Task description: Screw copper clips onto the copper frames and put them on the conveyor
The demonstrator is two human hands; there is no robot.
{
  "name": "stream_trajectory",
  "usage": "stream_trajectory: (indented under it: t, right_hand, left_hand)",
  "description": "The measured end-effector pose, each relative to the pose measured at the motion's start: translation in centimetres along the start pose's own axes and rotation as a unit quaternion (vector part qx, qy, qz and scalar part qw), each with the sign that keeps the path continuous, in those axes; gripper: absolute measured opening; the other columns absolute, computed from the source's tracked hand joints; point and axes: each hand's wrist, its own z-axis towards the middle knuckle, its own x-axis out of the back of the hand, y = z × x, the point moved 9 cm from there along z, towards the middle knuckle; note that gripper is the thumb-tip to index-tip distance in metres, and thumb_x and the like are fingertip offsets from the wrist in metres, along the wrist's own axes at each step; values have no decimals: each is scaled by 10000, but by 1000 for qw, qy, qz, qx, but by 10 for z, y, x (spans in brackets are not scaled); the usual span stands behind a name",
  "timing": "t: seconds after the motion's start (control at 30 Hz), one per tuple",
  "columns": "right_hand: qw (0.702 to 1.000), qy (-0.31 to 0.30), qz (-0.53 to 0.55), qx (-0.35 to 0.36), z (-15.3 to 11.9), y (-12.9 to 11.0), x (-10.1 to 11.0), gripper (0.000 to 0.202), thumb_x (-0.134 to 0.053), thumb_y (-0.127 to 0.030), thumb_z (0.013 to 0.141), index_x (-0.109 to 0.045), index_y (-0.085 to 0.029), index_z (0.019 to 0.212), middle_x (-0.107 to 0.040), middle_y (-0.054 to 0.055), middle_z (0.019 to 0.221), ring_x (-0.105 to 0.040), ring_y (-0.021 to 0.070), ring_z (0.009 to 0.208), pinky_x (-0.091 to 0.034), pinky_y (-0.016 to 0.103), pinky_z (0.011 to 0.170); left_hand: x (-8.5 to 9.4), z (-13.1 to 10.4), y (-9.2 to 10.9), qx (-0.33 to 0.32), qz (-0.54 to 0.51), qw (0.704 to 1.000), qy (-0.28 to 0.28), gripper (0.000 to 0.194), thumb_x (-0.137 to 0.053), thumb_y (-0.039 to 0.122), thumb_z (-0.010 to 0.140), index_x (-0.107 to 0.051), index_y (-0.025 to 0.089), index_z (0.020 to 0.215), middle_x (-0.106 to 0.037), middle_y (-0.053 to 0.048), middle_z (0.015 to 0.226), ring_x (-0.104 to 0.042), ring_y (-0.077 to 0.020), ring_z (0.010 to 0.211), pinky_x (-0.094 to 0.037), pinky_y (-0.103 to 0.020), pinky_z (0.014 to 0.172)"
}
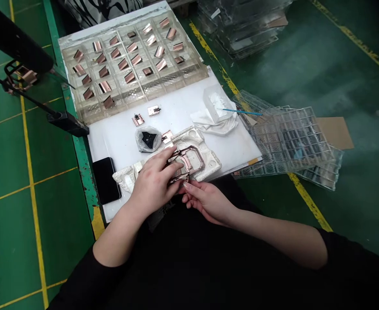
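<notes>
A copper-coloured metal frame (186, 160) lies on a white foam block (210, 162) near the front edge of the white board. My left hand (157, 178) is closed on the left part of this frame, its fingers bent over it. At the frame's lower edge my right hand (205, 199) has thumb and fingers pressed together; what they hold is too small to make out. Just behind the block are a bag of small black parts (148, 138) and a small copper part (167, 137). Two more small metal parts (138, 119) lie farther back.
A clear compartment tray (124, 92) with several copper pieces fills the board's back. At left are a black phone (106, 180) and a dark stand arm (67, 123). A white cloth (217, 125), a box and a blue stick (241, 112) lie right, beside clear trays (302, 129).
</notes>
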Motion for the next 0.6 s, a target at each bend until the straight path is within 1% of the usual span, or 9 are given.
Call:
stream_trajectory:
  t: [0.13,0.37,0.5,0.6]
  right_hand:
    - [999,20,37,2,0,2,-3,499,-1047,-529,762,-796,-181,1015,-700,22,973,-622,139,847,-513,258,708]
    - [996,53,61,21,-1,7,-2,515,-1077,-504,726,-806,-190,1030,-688,3,962,-600,123,851,-500,239,717]
    - [995,62,79,29,-1,9,-1,528,-1073,-505,734,-799,-196,1064,-694,-2,955,-621,127,854,-514,249,730]
    - [994,66,87,31,0,9,-3,548,-1075,-527,726,-783,-183,1037,-693,-3,910,-636,133,835,-525,252,719]
  left_hand:
    - [-2,-1,3,-20,1,1000,2,321,-708,243,1039,-778,251,1352,-500,-172,1763,-521,-381,1605,-491,-587,1258]
    - [-2,2,-1,-14,-10,1000,-6,322,-728,289,1034,-791,266,1349,-504,-167,1762,-576,-385,1552,-522,-575,1220]
    - [-3,2,-1,-9,-3,1000,-11,310,-739,300,1027,-794,272,1330,-511,-159,1760,-586,-390,1542,-532,-582,1209]
    - [-2,2,0,-16,3,1000,-4,292,-749,290,1019,-805,253,1303,-531,-172,1743,-608,-394,1519,-550,-577,1184]
